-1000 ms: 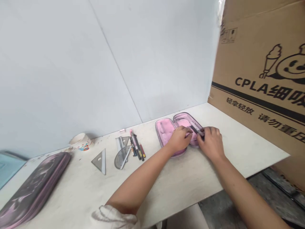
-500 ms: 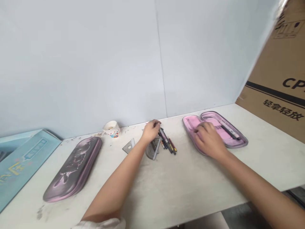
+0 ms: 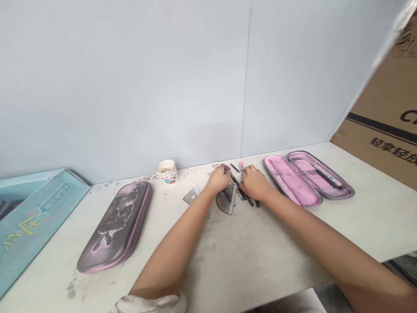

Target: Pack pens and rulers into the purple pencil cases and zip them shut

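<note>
Several pens and pencils [image 3: 246, 198] lie in a loose bunch at the back middle of the table. My left hand [image 3: 219, 179] is closed at the bunch's upper end, its fingertips on a dark pen; the exact grip is partly hidden. Over the bunch's right side, my right hand [image 3: 256, 183] has its fingers curled round a pen with a pink end [image 3: 241, 166]. Beneath my left hand lies a clear protractor [image 3: 224, 202], and to its left a set square [image 3: 192, 194]. The open pink pencil case [image 3: 293, 181], holding a dark marker [image 3: 328, 178], stands to the right.
A closed dark pencil case [image 3: 115, 226] lies on the left, with a paper cup [image 3: 167, 172] behind it. At the far left is a light-blue box [image 3: 35, 221]. A cardboard box [image 3: 384, 104] stands at the right, and a pale wall [image 3: 130, 87] behind the table.
My right hand has left the open pencil case and moved left onto the pens. My left hand stays at the bunch. The view has shifted slightly left.
</note>
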Action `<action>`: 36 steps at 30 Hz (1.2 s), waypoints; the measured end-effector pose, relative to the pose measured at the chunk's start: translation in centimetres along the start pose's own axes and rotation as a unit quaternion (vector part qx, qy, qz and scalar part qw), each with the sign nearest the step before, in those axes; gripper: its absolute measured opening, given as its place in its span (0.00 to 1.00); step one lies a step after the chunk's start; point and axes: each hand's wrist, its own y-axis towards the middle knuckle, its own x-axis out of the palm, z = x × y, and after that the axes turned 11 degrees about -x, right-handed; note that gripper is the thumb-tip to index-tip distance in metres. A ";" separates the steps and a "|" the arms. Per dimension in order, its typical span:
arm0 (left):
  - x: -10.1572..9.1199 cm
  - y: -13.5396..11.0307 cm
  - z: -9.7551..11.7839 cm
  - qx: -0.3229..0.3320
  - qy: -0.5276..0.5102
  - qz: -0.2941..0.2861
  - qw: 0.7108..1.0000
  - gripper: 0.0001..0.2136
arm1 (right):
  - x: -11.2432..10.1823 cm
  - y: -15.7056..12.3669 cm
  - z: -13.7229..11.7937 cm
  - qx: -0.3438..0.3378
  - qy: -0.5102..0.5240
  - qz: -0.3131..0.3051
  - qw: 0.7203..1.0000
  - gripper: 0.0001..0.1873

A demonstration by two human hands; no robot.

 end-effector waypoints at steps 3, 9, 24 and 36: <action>0.7 -0.1 0.8 -0.010 0.012 -0.008 1.000 0.12 | 0.0 -0.2 -0.3 0.018 -0.010 0.006 1.000 0.22; 0.9 -0.7 1.9 -0.022 0.041 0.000 0.999 0.13 | -0.4 -0.9 0.8 0.063 0.005 0.048 0.997 0.21; 5.3 -0.4 6.3 -0.035 0.134 0.042 0.989 0.16 | 0.4 -3.6 2.8 0.079 0.123 0.038 0.989 0.14; 3.6 -5.5 7.8 -0.007 -0.202 -0.123 0.972 0.10 | -3.6 -4.7 5.7 0.105 0.595 0.268 0.750 0.26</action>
